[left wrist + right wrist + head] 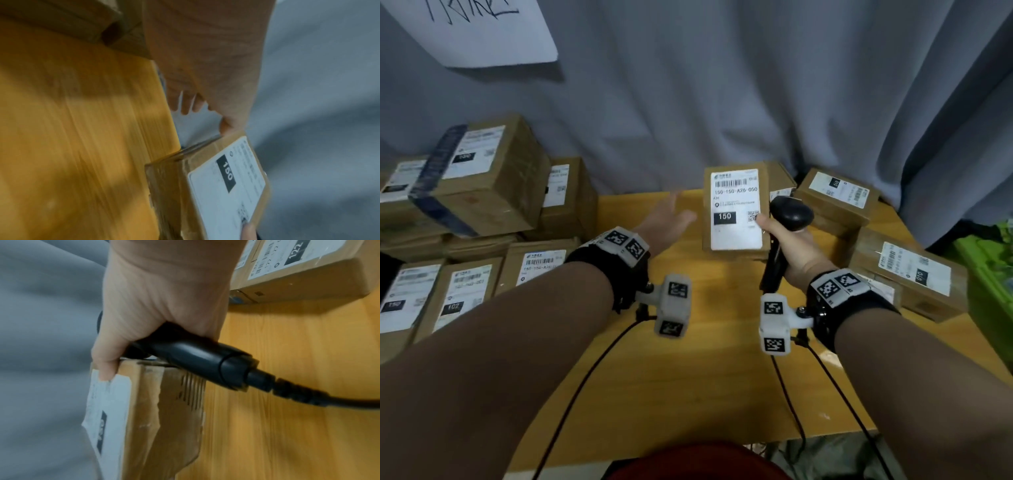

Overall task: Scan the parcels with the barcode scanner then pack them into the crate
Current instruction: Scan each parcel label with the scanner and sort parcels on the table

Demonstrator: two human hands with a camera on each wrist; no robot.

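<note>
Brown parcel [736,209], white label reading 150. Right hand [789,248] grasps scanner [787,219], thumb pinning the parcel; left hand [666,219], at its 9 o'clock, spread, released.

One scanner [789,210], two hands.

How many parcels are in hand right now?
1. The parcel labelled 150 is pinched by the right hand, which also grips the barcode scanner. The left hand is open beside it, holding nothing.
</note>
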